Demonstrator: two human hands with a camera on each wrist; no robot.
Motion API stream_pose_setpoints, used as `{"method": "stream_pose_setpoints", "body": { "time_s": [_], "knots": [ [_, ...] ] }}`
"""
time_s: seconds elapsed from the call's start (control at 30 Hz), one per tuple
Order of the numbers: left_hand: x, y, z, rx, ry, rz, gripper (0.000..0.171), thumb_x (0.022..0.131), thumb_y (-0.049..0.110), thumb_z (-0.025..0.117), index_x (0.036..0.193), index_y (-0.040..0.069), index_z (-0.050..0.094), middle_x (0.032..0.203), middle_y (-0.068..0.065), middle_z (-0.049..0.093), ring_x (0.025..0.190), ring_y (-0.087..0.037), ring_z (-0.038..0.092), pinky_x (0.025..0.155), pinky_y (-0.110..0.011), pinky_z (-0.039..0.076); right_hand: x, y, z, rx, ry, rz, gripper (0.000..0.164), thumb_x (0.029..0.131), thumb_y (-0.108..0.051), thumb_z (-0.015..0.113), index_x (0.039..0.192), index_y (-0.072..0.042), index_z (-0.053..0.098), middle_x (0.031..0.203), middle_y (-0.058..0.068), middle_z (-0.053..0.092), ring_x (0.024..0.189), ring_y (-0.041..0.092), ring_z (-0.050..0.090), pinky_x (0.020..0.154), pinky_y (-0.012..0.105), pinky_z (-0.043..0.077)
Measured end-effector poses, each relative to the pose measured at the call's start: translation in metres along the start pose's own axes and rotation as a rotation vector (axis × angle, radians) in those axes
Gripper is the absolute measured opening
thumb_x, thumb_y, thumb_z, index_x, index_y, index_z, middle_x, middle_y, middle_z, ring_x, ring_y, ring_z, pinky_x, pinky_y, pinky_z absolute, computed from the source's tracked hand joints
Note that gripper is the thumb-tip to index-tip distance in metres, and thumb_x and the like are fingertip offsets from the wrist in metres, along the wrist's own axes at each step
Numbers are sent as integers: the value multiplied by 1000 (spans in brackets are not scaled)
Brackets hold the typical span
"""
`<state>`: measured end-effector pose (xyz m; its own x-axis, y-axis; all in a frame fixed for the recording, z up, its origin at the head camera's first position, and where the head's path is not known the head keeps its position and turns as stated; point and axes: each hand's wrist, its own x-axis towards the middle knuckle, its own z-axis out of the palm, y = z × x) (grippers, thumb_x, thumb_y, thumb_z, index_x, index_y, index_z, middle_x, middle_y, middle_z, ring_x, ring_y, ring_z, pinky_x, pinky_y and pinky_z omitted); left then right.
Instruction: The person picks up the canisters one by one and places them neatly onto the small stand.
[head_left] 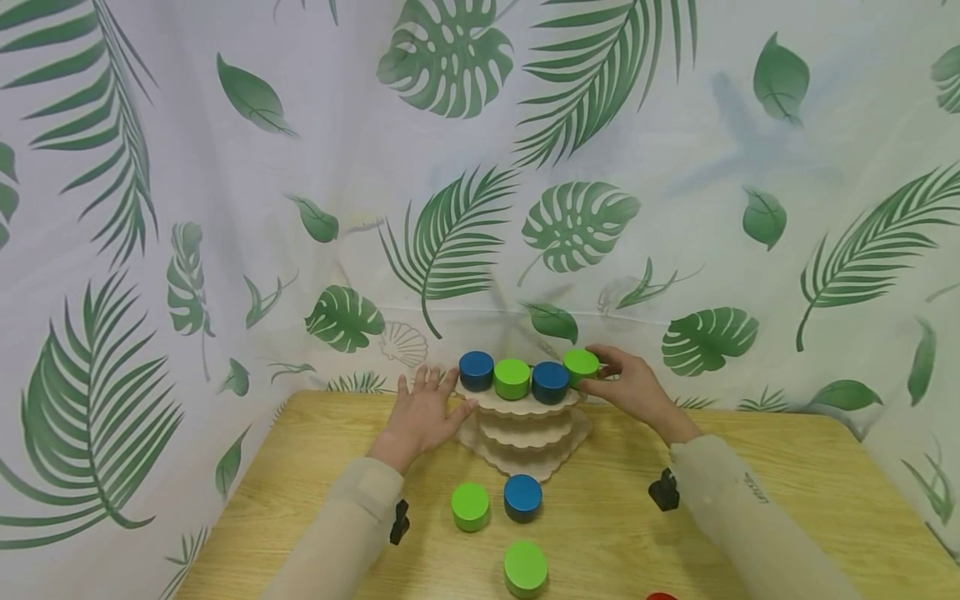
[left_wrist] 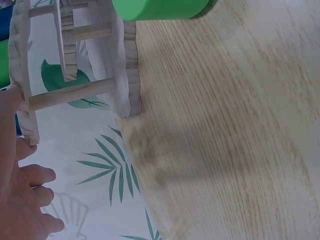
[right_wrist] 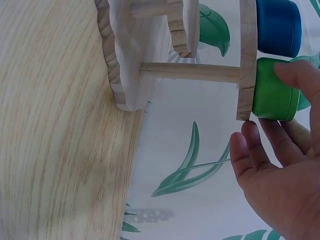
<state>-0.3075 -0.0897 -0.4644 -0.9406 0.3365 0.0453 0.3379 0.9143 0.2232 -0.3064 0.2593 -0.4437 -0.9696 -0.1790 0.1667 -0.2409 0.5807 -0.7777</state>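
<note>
A tiered wooden stand (head_left: 525,433) with scalloped edges bears a row of round tins on its top shelf: a blue tin (head_left: 476,372), a green tin (head_left: 512,380), another blue tin (head_left: 551,383) and a green tin (head_left: 581,367) at the right end. My right hand (head_left: 633,387) holds that end green tin (right_wrist: 274,90), thumb on one side and fingers on the other; the tin sits against the shelf. My left hand (head_left: 427,414) is spread at the shelf's left end, with thumb and index finger at its edge (left_wrist: 27,120).
In front of the stand, a green tin (head_left: 470,507), a blue tin (head_left: 522,498) and another green tin (head_left: 526,569) stand on the wooden table (head_left: 322,467). Something red (head_left: 662,597) shows at the bottom edge. A leaf-printed cloth (head_left: 480,142) hangs right behind the stand.
</note>
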Motion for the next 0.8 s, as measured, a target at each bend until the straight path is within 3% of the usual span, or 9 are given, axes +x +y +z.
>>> {"method": "stream_pose_setpoints", "body": {
  "time_s": [0.3, 0.57, 0.8],
  "knots": [
    [-1, 1, 0, 0, 6, 3, 79, 108, 65, 36, 167, 12, 33, 170, -22, 33, 162, -44, 21, 127, -70, 16, -1, 2, 1, -6, 3, 8, 64, 97, -24, 77, 152, -3, 53, 146, 23, 61, 119, 39, 63, 85, 35, 55],
    [0, 0, 1, -6, 9, 2, 79, 108, 66, 35, 167, 13, 32, 170, -22, 32, 162, -44, 21, 128, -70, 15, -8, 0, -5, -25, 10, 21, 74, 96, -28, 78, 157, 0, 46, 153, 27, 55, 127, 42, 62, 96, 48, 57],
    [0, 0, -1, -9, 3, -2, 79, 108, 65, 36, 167, 13, 31, 171, -21, 32, 162, -44, 20, 128, -70, 15, -21, 3, -13, -14, 3, -9, 67, 99, -27, 75, 154, -1, 49, 150, 25, 57, 124, 40, 64, 92, 41, 57]
  ]
}}
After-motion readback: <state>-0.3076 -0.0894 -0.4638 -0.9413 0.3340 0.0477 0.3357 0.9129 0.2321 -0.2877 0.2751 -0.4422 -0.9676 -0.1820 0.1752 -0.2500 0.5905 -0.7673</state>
